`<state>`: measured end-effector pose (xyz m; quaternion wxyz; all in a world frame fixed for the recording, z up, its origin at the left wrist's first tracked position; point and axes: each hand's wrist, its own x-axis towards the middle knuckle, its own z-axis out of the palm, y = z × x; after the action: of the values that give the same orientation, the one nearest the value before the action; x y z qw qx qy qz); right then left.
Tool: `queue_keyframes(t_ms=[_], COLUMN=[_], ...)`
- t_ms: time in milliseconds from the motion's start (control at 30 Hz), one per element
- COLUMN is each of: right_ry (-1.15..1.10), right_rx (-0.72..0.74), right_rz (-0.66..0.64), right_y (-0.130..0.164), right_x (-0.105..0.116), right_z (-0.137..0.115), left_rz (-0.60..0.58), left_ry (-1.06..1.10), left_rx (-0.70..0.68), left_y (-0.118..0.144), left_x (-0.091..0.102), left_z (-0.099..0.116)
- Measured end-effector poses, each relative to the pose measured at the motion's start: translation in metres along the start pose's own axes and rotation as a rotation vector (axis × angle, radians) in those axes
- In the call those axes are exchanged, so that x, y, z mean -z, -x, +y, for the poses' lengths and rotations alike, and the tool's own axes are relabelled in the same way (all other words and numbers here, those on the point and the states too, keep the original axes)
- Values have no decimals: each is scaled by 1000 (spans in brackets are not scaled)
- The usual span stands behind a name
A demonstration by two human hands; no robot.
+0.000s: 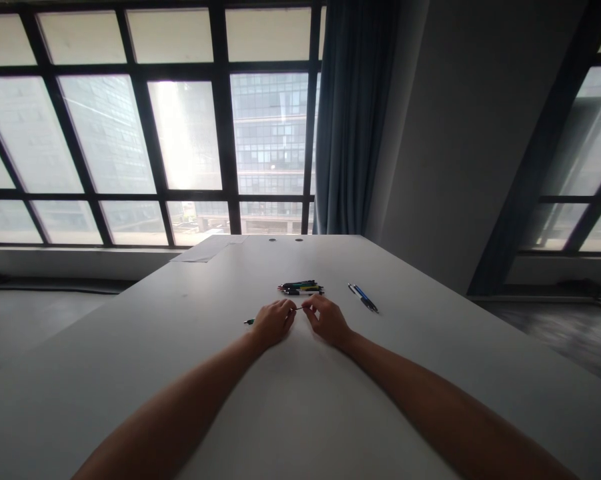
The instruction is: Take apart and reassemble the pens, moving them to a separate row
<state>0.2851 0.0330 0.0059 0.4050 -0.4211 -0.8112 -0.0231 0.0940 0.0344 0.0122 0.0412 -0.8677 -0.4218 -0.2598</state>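
Between my two hands runs a thin dark rod (300, 308) that looks like a pen refill. The fingertips of my left hand (275, 321) are closed around its left end, and my right hand (326, 321) pinches its right end. Just left of my left hand, a green and dark pen part (249, 322) pokes out on the table; the hand hides the rest of it. Right beyond my fingers lies a pile of several pens (301, 287), in black, white, green and yellow.
Off to the right, two pens (363, 298), one blue, lie side by side on the white table (220, 407). Sheets of paper (200, 251) rest at the far left edge. Two round cable holes (299, 240) are near the far edge, before the windows and a blue curtain (353, 120).
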Motion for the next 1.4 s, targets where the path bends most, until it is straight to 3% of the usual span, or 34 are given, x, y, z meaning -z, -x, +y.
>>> queue_keyframes(t_ms=[200,400,533,1033,1267,1400], right_ry=[-2,11,-1,-109,-115,-73], right_rx=[-1,-224,-265,8,70,46], right_rz=[6,98,112,-10,-22,-11], right_y=[1,-3,-5,0,0,1], right_x=[-1,-4,-4,0,-2,-4], right_z=[0,13,18,5,5,8], left_rz=[-8,13,20,0,40,57], left_ry=[-40,-65,-78,-63,-78,-81], left_rx=[40,53,54,-10,-71,-38], left_y=[0,1,0,1,1,1], left_x=[0,0,1,5,1,0], left_z=[0,-1,-1,3,1,0])
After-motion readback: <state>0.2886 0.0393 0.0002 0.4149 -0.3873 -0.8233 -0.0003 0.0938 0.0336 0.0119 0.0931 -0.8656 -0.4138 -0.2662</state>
